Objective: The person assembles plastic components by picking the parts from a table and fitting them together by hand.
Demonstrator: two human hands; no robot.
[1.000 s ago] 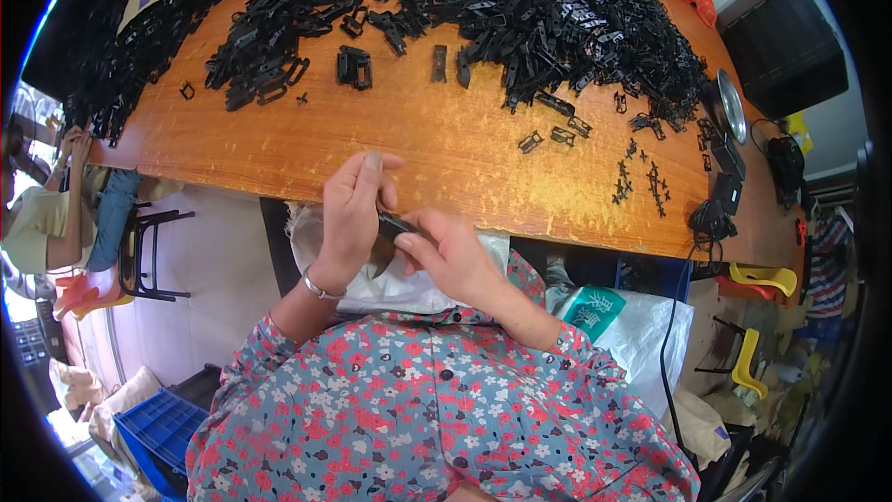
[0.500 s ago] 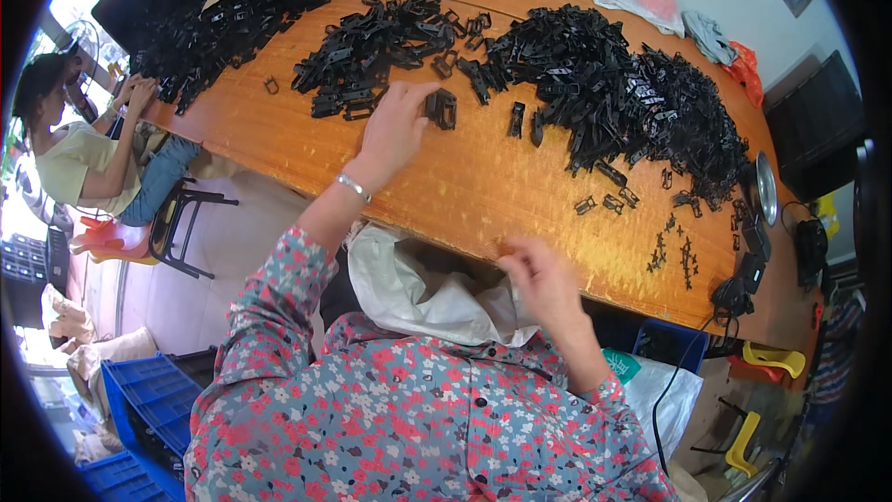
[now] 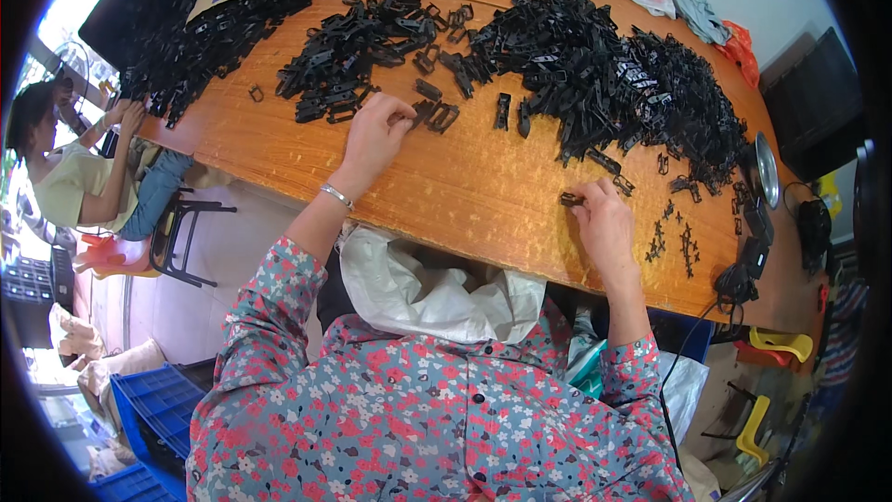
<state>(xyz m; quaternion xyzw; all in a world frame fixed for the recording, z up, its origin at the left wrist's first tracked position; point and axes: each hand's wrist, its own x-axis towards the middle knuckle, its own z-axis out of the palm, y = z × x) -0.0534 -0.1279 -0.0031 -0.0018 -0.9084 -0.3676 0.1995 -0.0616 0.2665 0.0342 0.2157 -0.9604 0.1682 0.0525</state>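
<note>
My left hand (image 3: 373, 139) rests over the table with curled fingers, its fingertips closed on the edge of a black plastic part (image 3: 421, 112). Right beside that part lie a black rectangular frame piece (image 3: 444, 118) and another small dark piece (image 3: 427, 89). Farther right, my right hand (image 3: 604, 225) pinches a small black plastic clip frame (image 3: 570, 199) between thumb and fingers, close to the tabletop. A similar loose frame (image 3: 623, 186) lies just beyond these fingers. The finer shape of the part at my left fingertips is hard to make out.
A large heap of black parts (image 3: 595, 74) covers the far right, with a smaller pile (image 3: 358, 46) to its left. Small branched black pieces (image 3: 688, 251) lie at right. A white sack (image 3: 418, 293) hangs at the table edge. Another person (image 3: 93, 167) sits at far left.
My right hand has moved from the table edge forward and right, and now grips a small clip frame. My left hand stays by its pieces, where the dark parts have spread slightly apart.
</note>
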